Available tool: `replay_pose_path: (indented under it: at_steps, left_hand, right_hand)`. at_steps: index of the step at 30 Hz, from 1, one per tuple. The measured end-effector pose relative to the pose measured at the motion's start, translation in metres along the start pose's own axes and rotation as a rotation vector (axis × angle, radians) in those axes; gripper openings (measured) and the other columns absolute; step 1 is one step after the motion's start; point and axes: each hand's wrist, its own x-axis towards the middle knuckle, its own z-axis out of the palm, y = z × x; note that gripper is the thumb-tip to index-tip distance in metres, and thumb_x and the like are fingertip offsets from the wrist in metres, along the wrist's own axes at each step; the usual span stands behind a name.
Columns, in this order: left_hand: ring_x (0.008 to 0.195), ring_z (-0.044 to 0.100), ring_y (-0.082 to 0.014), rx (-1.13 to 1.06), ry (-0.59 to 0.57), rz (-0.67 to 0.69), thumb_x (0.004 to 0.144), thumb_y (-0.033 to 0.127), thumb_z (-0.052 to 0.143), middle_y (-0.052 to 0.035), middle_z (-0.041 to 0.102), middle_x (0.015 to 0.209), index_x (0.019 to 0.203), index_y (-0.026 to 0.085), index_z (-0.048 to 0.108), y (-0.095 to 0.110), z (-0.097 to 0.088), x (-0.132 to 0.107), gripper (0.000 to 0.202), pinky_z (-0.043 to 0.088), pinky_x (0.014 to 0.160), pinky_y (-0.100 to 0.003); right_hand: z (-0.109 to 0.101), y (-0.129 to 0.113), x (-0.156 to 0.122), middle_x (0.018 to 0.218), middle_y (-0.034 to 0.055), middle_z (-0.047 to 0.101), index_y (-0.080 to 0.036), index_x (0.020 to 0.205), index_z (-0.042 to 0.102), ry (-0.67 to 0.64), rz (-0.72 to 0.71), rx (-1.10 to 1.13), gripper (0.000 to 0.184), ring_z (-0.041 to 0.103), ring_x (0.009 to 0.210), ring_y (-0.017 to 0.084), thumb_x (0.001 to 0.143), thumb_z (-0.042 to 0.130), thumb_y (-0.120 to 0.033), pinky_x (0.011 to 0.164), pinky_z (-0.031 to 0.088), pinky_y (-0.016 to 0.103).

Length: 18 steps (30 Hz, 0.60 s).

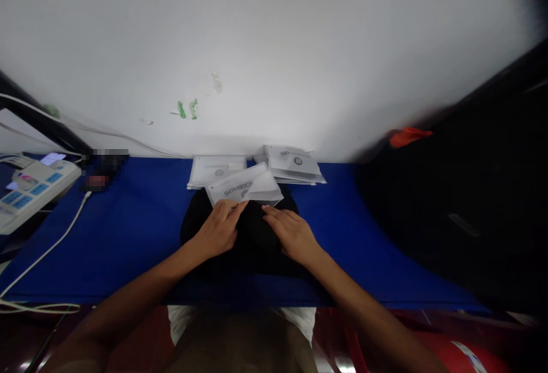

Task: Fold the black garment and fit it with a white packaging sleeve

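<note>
A frosted plastic zip bag point(252, 181) with dark lettering lies tilted on a pile of black fabric point(194, 219), its mouth towards me. My left hand point(220, 227) is closed at the bag's near edge, thumb and forefinger pinching it. A folded black cloth item point(259, 227) sits between my hands, its far end at the bag's mouth. My right hand point(293, 233) is wrapped over the right side of that cloth, fingertips near the bag's edge. How far the cloth reaches into the bag cannot be made out.
Behind lie a flat printed bag point(209, 170) and a stack of similar bags point(295, 161) against the white wall point(274, 64). A power strip point(38, 190) and white cable point(60, 239) are at left on the blue table point(128, 236). A large black bulk point(462, 201) fills the right.
</note>
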Motion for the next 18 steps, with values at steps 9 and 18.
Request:
replay_pose_path:
  at_steps: [9, 18]
  left_hand:
    - [0.124, 0.044, -0.0374, 0.111, -0.140, 0.074, 0.071, 0.005, 0.049, -0.0205, 0.047, 0.129, 0.155, 0.011, 0.008, 0.014, 0.004, -0.001, 0.094, 0.034, 0.107, -0.058]
    - [0.148, 0.014, -0.0374, 0.092, -0.261, 0.023, 0.065, 0.006, 0.048, -0.0223, 0.017, 0.160, 0.154, 0.009, -0.004, 0.015, 0.005, 0.001, 0.102, 0.016, 0.113, -0.062]
  right_hand:
    - [0.023, -0.005, 0.019, 0.096, 0.0185, 0.072, -0.006, 0.117, 0.058, -0.148, 0.221, -0.212, 0.035, 0.069, 0.082, 0.026, 0.089, 0.038, -0.007, 0.068, 0.055, 0.035]
    - [0.023, -0.030, 0.042, 0.116, 0.0272, 0.063, -0.001, 0.125, 0.055, -0.244, 0.194, -0.248, 0.043, 0.059, 0.106, 0.036, 0.084, 0.050, -0.011, 0.086, 0.050, 0.046]
